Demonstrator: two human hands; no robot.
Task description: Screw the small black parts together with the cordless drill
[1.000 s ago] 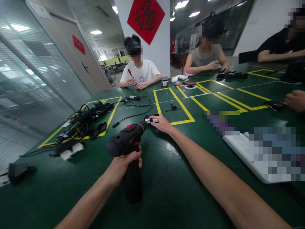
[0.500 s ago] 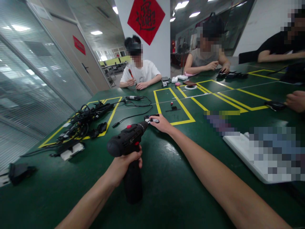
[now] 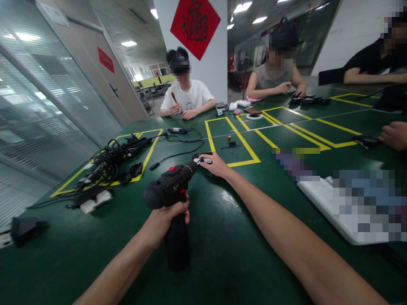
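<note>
Left hand (image 3: 173,212) clamping matte pistol-shaped drill (image 3: 167,185) | right hand (image 3: 218,164) gripping small black-and-white piece (image 3: 208,161) | looped cables (image 3: 114,159) lying toward left edge of glossy table (image 3: 225,250)

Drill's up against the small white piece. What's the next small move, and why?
Probably check the alignment of the drill with the small white piece: the left hand grips the drill, its nose points at the piece held by the right hand, but exact contact is too small to tell.

Tangled black cables (image 3: 111,160) across yellow tape (image 3: 150,156), red diamond sign (image 3: 195,27) on white pillar (image 3: 213,80), door (image 3: 110,78) at left
</note>
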